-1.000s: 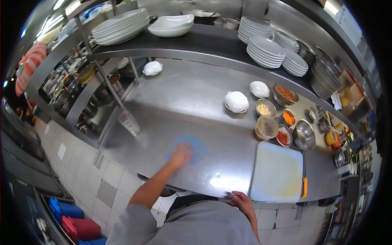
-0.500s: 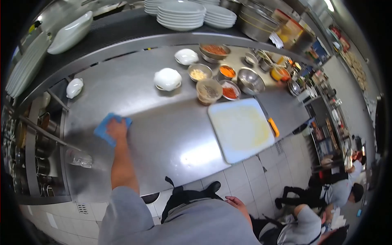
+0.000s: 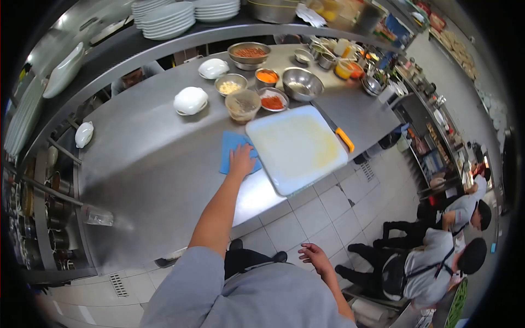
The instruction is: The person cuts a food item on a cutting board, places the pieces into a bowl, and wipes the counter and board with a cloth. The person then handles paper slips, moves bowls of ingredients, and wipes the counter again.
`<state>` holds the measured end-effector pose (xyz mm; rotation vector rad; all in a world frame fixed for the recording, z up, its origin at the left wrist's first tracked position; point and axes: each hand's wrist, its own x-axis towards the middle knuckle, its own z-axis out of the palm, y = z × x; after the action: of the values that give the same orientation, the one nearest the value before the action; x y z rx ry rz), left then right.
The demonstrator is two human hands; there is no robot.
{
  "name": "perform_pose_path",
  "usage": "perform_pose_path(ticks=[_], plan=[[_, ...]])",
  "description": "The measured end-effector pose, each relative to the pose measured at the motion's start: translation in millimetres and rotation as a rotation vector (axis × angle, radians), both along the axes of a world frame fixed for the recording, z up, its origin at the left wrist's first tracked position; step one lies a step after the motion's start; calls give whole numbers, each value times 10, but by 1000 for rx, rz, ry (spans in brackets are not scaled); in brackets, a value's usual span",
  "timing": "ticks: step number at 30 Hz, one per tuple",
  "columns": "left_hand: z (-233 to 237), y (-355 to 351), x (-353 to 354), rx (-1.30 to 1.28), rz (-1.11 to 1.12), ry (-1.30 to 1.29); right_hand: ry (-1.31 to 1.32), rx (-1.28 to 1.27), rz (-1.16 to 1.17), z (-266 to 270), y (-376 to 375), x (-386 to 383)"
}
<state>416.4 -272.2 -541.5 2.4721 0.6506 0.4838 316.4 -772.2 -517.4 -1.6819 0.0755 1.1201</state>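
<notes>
One hand on the cloth, wiping looks partly done

Nearest, the right hand (image 3: 314,257) hangs empty with slack fingers, off the counter (image 3: 147,164). Farther out, the left hand (image 3: 240,158) presses flat, fingers spread, on the blue cloth (image 3: 229,143), which touches the white cutting board (image 3: 295,147). Bare steel looks clean. The board's yellowish smear and the bowls (image 3: 301,83) beyond look untouched.

Bright, even overhead light fills the kitchen. A white glare patch lies on the steel desk (image 3: 153,164) near its front edge. Fisheye distortion curves the far shelf (image 3: 164,46) and blackens the corners. The left hand (image 3: 241,159) is sharp.
</notes>
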Motion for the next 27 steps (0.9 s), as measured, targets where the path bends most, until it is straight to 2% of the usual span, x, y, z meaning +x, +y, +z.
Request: perform_pose_path(ticks=[3,5,6,7,8,9,11,13,14,16,18,19,21,22,23,24,26,27], plan=[[51,-478,-175,-4,-30,-16,-127,-159,-6,-656,-1039,-50],[109,-1029,-437,-18,-54,-53,-228,-472,111,-689,-1685,-231],[36,-1344,-567,-1,-67,-111,-138,-496,7,-1012,-2202,-359],[-52,-1654,-711,12,-83,-164,-86,-570,2,-875,-2473,-483],[-43,-1933,-843,-67,-136,-161,-5,-567,-18,-977,-2873,-585],[-11,-2195,-945,-143,-183,-160,165,-592,-225,-1952,-3587,-874],[-189,-2816,-1032,-357,-425,-302,217,-547,-266,-2034,-3905,-906],[-158,-3343,-1064,-476,-699,-125,269,-601,-192,-1970,-4079,-810],[-130,-3419,-977,-468,-699,-129,173,-579,-140,-1095,-3677,-569],[-57,-3549,-772,-573,-670,-91,-22,-472,55,-1250,-3678,-175],[219,-3269,-465,-468,-540,-277,94,-378,-91,-1756,-3740,250],[408,-3051,-332,-489,-488,-298,65,-364,-185,-1669,-3578,417],[804,-2627,-103,-727,-240,-319,1,-282,-193,-1459,-3332,757],[843,-2300,76,-554,-214,-459,-25,-227,-216,-1363,-3242,884],[1048,-2080,199,-490,-137,-537,-21,-225,-230,-1289,-3176,981],[1297,-1921,283,-678,-25,-488,-49,-196,-212,-1233,-3109,1048],[1314,-1461,570,-529,97,-546,-83,-180,-187,-1107,-2997,1070],[1154,-1161,749,-532,88,-543,-81,-181,-197,-1107,-2998,1051]])
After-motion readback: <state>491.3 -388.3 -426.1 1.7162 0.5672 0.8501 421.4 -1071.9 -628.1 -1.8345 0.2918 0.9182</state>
